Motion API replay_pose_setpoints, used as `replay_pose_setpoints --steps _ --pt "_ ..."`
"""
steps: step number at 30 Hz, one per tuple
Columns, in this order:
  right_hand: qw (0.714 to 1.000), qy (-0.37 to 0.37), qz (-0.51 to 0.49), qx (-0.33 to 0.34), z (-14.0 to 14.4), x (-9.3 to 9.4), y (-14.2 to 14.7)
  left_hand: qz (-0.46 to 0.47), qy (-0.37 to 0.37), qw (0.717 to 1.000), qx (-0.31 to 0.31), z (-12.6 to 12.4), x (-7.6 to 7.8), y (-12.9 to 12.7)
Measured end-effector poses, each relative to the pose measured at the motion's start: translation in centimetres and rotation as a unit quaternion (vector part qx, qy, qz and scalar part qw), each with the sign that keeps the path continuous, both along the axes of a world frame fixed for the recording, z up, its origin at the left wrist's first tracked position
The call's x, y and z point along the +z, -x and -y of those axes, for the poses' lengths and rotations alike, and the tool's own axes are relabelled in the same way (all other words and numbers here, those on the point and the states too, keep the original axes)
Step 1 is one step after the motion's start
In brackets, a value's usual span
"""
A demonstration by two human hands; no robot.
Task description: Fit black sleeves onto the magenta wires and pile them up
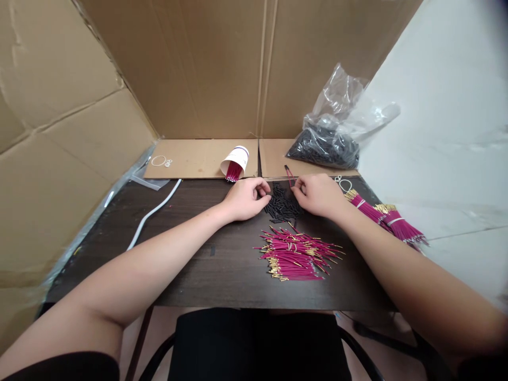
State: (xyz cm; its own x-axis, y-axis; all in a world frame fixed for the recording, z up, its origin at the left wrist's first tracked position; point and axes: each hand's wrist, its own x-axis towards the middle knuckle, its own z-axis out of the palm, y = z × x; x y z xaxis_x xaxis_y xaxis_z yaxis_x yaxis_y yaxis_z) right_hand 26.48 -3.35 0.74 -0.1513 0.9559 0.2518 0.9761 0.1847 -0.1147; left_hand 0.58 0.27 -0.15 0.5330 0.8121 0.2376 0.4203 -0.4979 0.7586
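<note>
My right hand (319,194) pinches a thin red wire (290,175) with a black tip pointing up and away from me. A loose heap of small black sleeves (282,203) lies on the dark table between my hands. At the heap's left edge, my left hand (248,199) has its thumb and fingers curled close together; whatever may be between the tips is too small to make out. Nearer to me lies a spread pile of magenta wires (297,254) with gold-coloured ends, a pale band showing on top.
A white paper cup (238,155) lies tipped with magenta wires inside. A clear bag of black pieces (327,145) sits at the back right. Banded wire bundles (399,222) lie at the right. A white cable (153,211) crosses the left. Cardboard walls (198,69) enclose the table.
</note>
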Motion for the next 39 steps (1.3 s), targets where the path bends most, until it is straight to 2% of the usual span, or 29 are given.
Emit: replay_pose_setpoints --steps 5,9,13,16,20,26,32,35,37,39 --pt "0.997 0.006 0.071 -0.015 0.1 -0.3 0.1 0.005 0.006 1.000 0.000 0.0 0.0 -0.1" --pt "0.998 0.001 0.062 -0.003 0.0 -0.4 -0.1 0.014 0.012 1.000 0.002 0.0 0.0 -0.1" --pt "0.995 -0.010 -0.048 0.087 0.5 0.3 0.2 0.016 0.013 1.000 0.001 -0.2 0.1 -0.2" --pt "0.974 0.002 -0.131 0.183 1.5 1.1 1.2 0.013 0.001 0.999 -0.036 -0.2 0.2 -0.1" --pt "0.958 0.009 -0.150 0.244 2.5 1.6 2.3 0.028 0.010 0.996 -0.086 0.0 0.3 -0.1" --pt "0.960 0.001 -0.143 0.243 2.6 1.2 2.4 0.074 0.082 0.987 -0.118 0.5 0.8 -0.4" --pt "0.960 -0.021 -0.145 0.239 2.5 1.1 2.5 0.096 0.120 0.981 -0.119 0.2 0.7 -0.3" --pt "0.967 -0.020 -0.134 0.215 2.5 1.5 2.4 0.105 0.141 0.979 -0.106 0.0 0.4 -0.3" --pt "0.974 0.011 -0.122 0.193 2.6 2.3 2.0 0.109 0.145 0.980 -0.085 0.0 0.2 -0.4" --pt "0.971 0.094 -0.109 0.191 2.9 3.4 1.4 0.111 0.142 0.982 -0.061 -0.1 0.1 -0.5"
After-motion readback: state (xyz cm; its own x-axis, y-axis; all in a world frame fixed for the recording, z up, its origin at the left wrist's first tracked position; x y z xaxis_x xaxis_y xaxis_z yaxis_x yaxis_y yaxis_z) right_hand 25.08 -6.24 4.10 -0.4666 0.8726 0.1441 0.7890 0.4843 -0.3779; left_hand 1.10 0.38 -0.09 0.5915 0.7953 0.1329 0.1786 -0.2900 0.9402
